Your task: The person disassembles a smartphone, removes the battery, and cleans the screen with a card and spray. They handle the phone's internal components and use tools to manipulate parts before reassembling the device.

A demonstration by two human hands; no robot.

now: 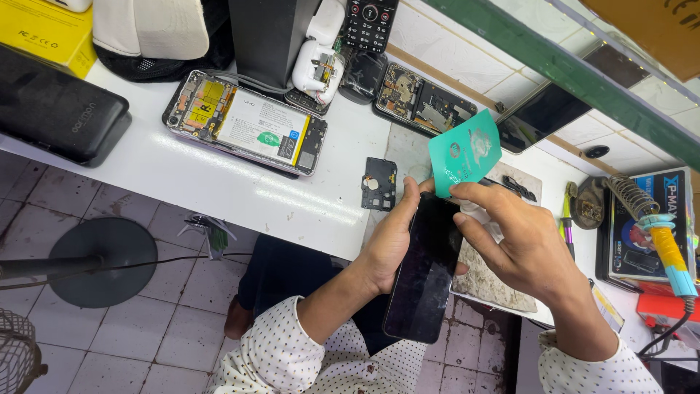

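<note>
My left hand (390, 241) grips a black smartphone (426, 281) by its edge, screen up, held just over the front edge of the white bench (219, 182). My right hand (521, 244) presses a small white wipe (477, 215) against the top of the phone's screen and also pinches a teal card-like packet (464, 151) that sticks up above the phone.
An opened phone with its battery showing (244, 124) lies at the back left, another opened phone (423, 102) behind. A small black part (380, 184) lies near my left thumb. A soldering iron in its coil stand (656, 233) stands right, a dark tablet (58, 109) far left.
</note>
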